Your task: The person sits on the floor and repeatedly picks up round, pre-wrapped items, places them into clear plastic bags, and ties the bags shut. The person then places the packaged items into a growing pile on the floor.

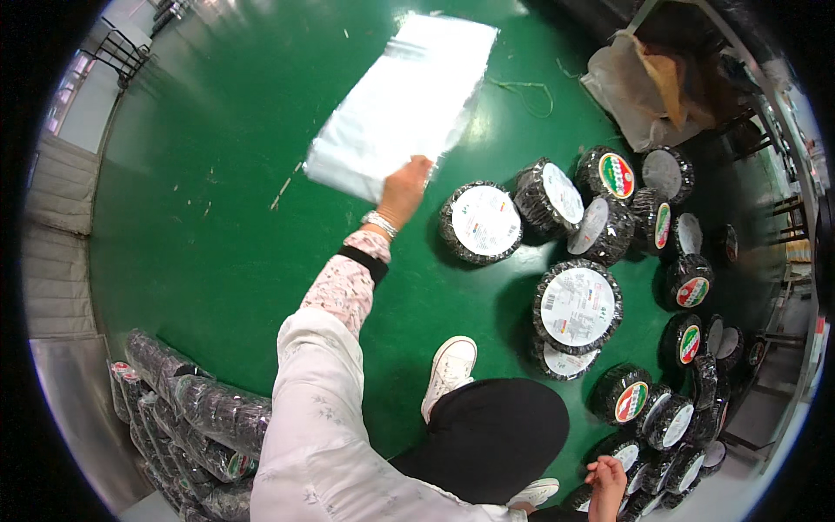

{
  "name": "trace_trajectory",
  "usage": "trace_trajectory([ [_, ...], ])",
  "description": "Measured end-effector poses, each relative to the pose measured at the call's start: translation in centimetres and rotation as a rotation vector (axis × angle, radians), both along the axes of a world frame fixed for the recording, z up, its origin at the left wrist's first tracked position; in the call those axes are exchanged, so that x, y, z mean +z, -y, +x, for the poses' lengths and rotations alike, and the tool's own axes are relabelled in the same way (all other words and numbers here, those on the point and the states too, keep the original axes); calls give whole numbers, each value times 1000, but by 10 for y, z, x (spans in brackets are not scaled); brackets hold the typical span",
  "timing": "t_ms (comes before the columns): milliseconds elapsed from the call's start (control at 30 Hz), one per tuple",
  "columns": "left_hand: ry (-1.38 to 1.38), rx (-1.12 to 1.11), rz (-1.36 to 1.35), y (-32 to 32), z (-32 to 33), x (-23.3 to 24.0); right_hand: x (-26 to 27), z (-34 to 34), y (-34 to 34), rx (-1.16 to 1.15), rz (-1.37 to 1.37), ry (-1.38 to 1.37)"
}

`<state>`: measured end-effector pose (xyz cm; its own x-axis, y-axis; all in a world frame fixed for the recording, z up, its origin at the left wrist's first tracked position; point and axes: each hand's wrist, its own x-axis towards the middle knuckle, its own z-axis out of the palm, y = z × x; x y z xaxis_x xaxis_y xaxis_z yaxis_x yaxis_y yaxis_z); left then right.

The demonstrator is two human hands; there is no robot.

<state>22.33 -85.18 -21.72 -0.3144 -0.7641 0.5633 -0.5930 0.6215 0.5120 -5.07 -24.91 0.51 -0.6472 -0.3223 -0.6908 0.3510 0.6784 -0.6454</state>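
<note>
My left hand [403, 190] grips the near right corner of a shiny stack of clear plastic bags or sheets [408, 98], stretched out over the green floor. Whether the stack rests on the floor or hangs just above it, I cannot tell. To the right of this hand, a round package [486, 220] wrapped in black plastic lies with its white printed label facing up. Low at the right, my right hand [607, 484] has its fingers curled in, with nothing visible in them. It is nearest to several black-wrapped round packages [624, 455] heaped beside my leg.
More round packages [579, 307], some stacked, spread along the right side. Long black-wrapped rolls [222, 412] are piled at lower left. A large plastic sack [639, 91] sits at upper right near a metal frame. A green string [531, 88] lies on the floor. A cart [121, 59] stands far left.
</note>
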Motion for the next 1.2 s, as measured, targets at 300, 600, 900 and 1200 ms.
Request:
trace_trajectory([
  [300, -113, -1066, 787, -267, -136, 290, 36, 25, 38, 344, -632, -126],
  [600, -284, -833, 1027, -449, -156, 360, 57, 32, -38, -1, -1077, -15],
  [900, 4, -926, 633, -594, -133, 232, -10, 38, -164, -568, -1204, 423],
  [1200, 220, -858, 439, -562, -137, 169, 37, 64, -240, -679, -1585, 623],
])
